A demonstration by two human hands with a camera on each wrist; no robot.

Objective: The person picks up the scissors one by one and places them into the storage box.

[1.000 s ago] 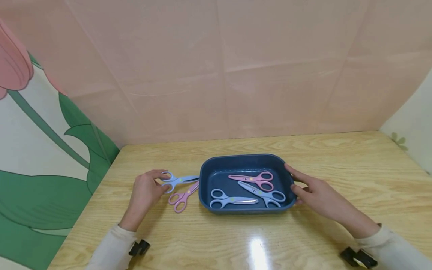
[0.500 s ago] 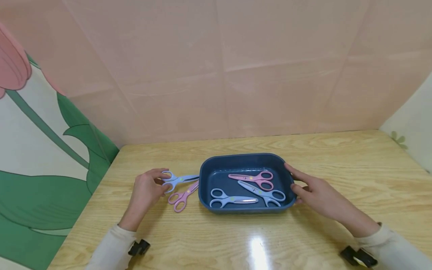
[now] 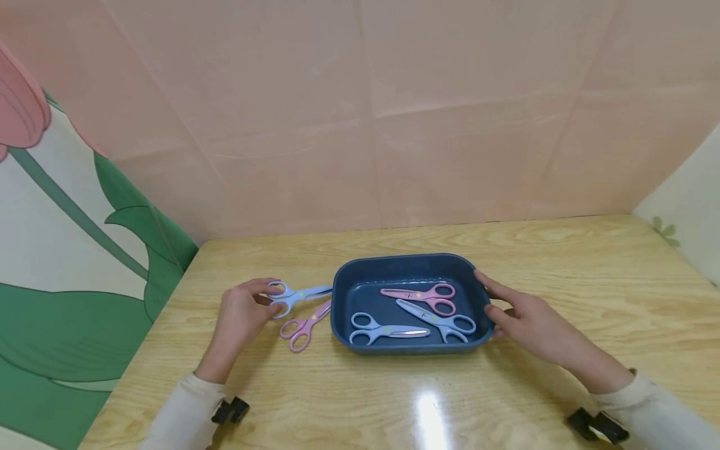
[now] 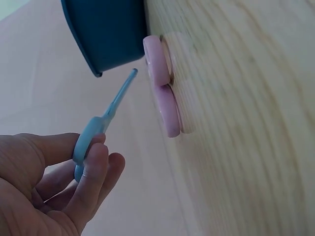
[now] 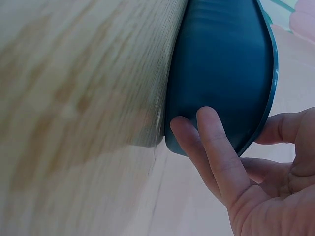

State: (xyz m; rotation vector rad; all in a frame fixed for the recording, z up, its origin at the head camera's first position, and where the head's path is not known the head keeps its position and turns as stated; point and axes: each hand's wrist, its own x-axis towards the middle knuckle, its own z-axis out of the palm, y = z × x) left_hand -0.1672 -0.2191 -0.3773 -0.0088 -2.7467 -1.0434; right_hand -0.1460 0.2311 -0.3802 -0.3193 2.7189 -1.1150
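Note:
My left hand [image 3: 243, 314] pinches blue scissors [image 3: 300, 295] by the handle loops. The left wrist view shows these blue scissors [image 4: 94, 135] held off the table, with their tips near the blue tray [image 4: 106, 34]. Close by, pink scissors [image 3: 304, 327] lie on the table, their blade ends reaching the tray's left side. My right hand [image 3: 534, 328] holds the tray [image 3: 405, 350] at its right end, with two fingers [image 5: 216, 142] against the outer wall. Inside the tray lie pink scissors [image 3: 424, 296], angled blue scissors [image 3: 435, 320] and blue scissors at the front [image 3: 388, 332].
The wood-grain table [image 3: 337, 400] spreads around the tray. A pink sheet [image 3: 365, 125] rises behind its back edge. At left is a panel with a painted tulip and green leaves [image 3: 56, 331]. Black devices [image 3: 230, 410] sit at both wrists.
My left hand and the blue scissors in it have shifted slightly up and to the left. The tray, the right hand and the other scissors keep their places.

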